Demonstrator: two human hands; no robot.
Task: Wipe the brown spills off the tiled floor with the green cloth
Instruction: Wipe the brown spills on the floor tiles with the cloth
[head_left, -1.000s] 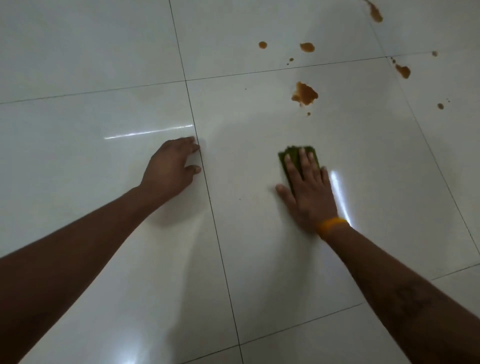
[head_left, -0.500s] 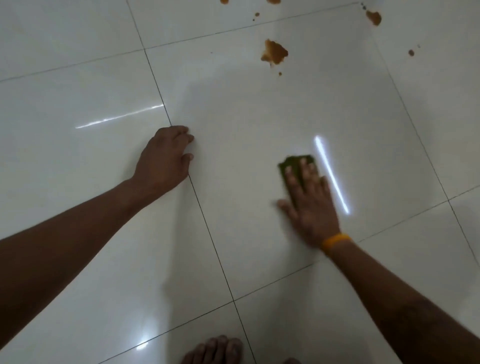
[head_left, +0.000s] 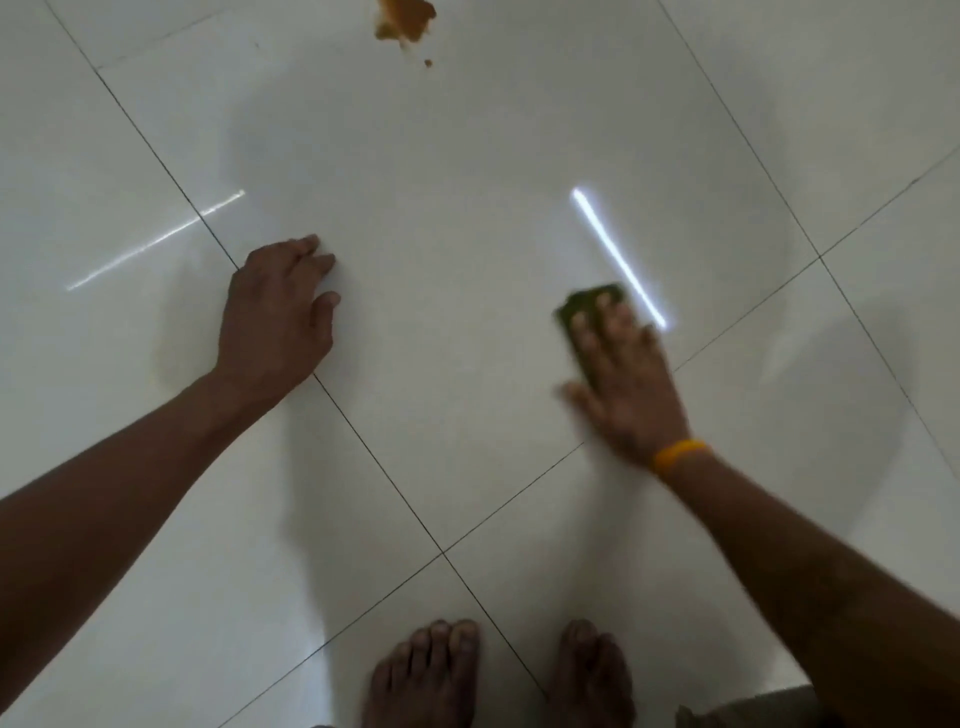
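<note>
My right hand (head_left: 626, 379) lies flat on the green cloth (head_left: 584, 301), pressing it against the white tiled floor (head_left: 441, 208); only the cloth's far end shows past my fingers. An orange band circles that wrist. My left hand (head_left: 275, 312) rests on the floor to the left, fingers loosely curled, holding nothing. One brown spill (head_left: 402, 21) with a small drop below it sits at the top edge, well beyond the cloth. Other spills are out of view.
My two bare feet (head_left: 426, 675) stand at the bottom edge, close behind my hands. Dark grout lines cross the glossy tiles diagonally. Two bright light reflections streak the floor, one beside the cloth.
My right hand has dragged the cloth back toward me, away from the spill. The view has tilted down, so most spills left the frame and my feet came in.
</note>
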